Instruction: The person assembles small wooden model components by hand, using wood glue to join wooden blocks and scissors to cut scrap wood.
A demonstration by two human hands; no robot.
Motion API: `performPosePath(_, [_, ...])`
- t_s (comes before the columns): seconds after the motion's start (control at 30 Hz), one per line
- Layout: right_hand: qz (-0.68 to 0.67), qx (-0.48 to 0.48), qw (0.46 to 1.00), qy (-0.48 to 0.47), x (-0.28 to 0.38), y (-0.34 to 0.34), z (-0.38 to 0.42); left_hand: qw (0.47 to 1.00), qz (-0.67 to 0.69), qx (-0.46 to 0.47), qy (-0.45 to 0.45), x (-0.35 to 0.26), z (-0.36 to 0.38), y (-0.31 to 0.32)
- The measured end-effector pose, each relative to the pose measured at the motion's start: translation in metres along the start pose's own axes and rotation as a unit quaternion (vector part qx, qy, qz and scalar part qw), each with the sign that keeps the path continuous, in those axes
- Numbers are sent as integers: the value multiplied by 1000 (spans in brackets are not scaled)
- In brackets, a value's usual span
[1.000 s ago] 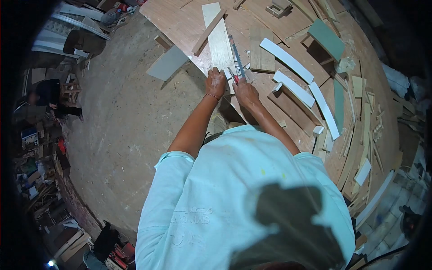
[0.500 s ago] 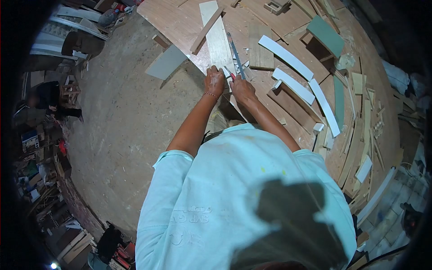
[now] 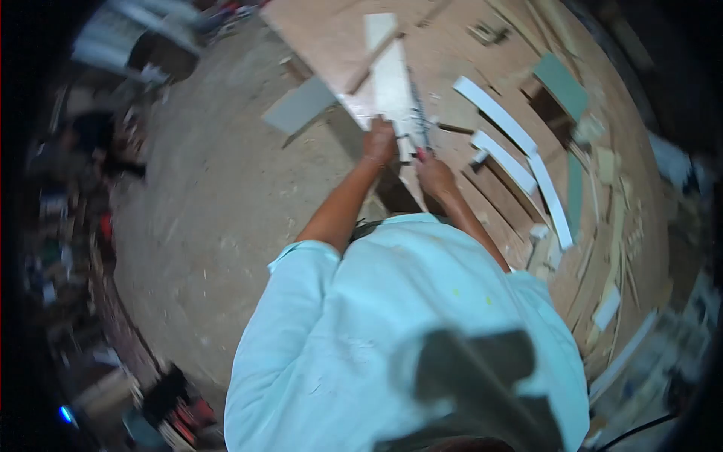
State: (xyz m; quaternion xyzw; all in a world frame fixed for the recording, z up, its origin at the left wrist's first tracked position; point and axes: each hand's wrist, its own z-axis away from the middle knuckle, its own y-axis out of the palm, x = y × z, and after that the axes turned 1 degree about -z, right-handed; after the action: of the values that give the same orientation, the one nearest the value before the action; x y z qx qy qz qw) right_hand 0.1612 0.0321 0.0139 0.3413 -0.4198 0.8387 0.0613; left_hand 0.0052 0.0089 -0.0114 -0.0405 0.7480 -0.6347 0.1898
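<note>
A long pale board (image 3: 387, 68) lies on the workbench, with its near end between my hands. My left hand (image 3: 379, 141) is closed at the left edge of that end, fingers curled against the board. Right of it, my right hand (image 3: 435, 177) is closed round a small red-handled tool (image 3: 420, 154). The tool's tip points toward the board; blur hides its exact kind. Beside the board's right edge lies a dark narrow toothed strip (image 3: 419, 113). A brown wooden stick (image 3: 373, 62) rests slantwise across the board.
White curved strips (image 3: 493, 113) and a green-topped wooden piece (image 3: 562, 84) lie to the right on the workbench (image 3: 324, 38). Scrap wood (image 3: 602, 286) lines its right side. A grey panel (image 3: 301, 108) juts out at the left edge. Another person (image 3: 98, 143) is at far left.
The head view has shifted and blurred, so bench and hands appear further right and lower. Both hands stay near the board's end, and the right still holds the red-handled tool.
</note>
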Motion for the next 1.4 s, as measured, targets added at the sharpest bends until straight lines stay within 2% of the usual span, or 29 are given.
performPosePath(0.07, [56,-19,998,23,4,2,4,999,26,-34,18,-2,0,-11])
performPosePath(0.17, [33,-80,996,-1,-4,2,4,998,64,-26,9,-6,3,-16])
performPosePath(0.23, [14,-96,995,-1,-1,-4,1,980,191,-29,-41,-10,10,-23])
performPosePath(0.27, [-10,-106,994,-7,1,-9,-1,980,195,-31,-36,-11,10,-24])
performPosePath(0.37, [-52,-129,990,-35,7,-19,-1,891,436,-79,-102,-9,11,-10])
performPosePath(0.4, [-67,-143,986,-59,9,-21,-2,891,436,-80,-100,-9,11,-15])
performPosePath(0.43, [-67,-147,985,-60,9,-20,-5,853,505,-40,-122,-11,13,-25])
performPosePath(0.47, [-126,-148,978,-69,8,-19,-9,809,570,0,-142,-14,14,-35])
performPosePath(0.5, [-185,-149,968,-78,9,-19,-12,780,608,-19,-144,-21,15,-46])
performPosePath(0.53, [-184,-151,968,-83,22,-28,-6,781,609,-22,-141,-23,15,-50])
performPosePath(0.6, [-270,-117,952,-84,43,-44,9,733,666,-24,-136,-27,15,-60])
performPosePath(0.63, [-308,-132,937,-102,44,-44,8,715,687,-26,-129,-29,15,-64])
performPosePath(0.67, [-305,-132,938,-99,43,-44,4,712,689,-23,-131,-31,14,-67])
performPosePath(0.73, [-338,-158,911,-176,51,-48,5,720,688,4,-93,-31,13,-68])
performPosePath(0.8, [-377,-117,905,-155,65,-57,17,730,679,10,-82,-30,14,-69])
performPosePath(0.9, [-428,-81,882,-179,66,-61,18,657,748,10,-98,-41,18,-79])
performPosePath(0.93, [-431,-88,878,-186,67,-60,18,660,747,1,-80,-40,17,-76])
performPosePath(1.0, [-432,-89,880,-177,69,-64,21,725,686,3,-59,-41,18,-83])
performPosePath(1.03, [-441,-75,876,-182,71,-66,23,724,688,5,-57,-40,19,-84])
performPosePath(1.1, [-441,-62,873,-199,71,-67,23,797,602,-20,-49,-40,20,-91])
performPosePath(1.13, [-441,-66,873,-198,70,-68,24,796,603,-18,-46,-43,21,-95])
performPosePath(1.2, [-347,-97,907,-218,70,-71,27,823,561,-89,-30,-49,24,-102])
performPosePath(1.23, [-290,-112,925,-218,69,-73,29,827,545,-136,11,-52,22,-101])
performPosePath(1.37, [-321,-103,917,-212,56,-72,26,862,474,-178,30,-51,22,-107])
performPosePath(1.4, [-294,-104,928,-204,54,-70,28,879,430,-201,48,-51,23,-109])
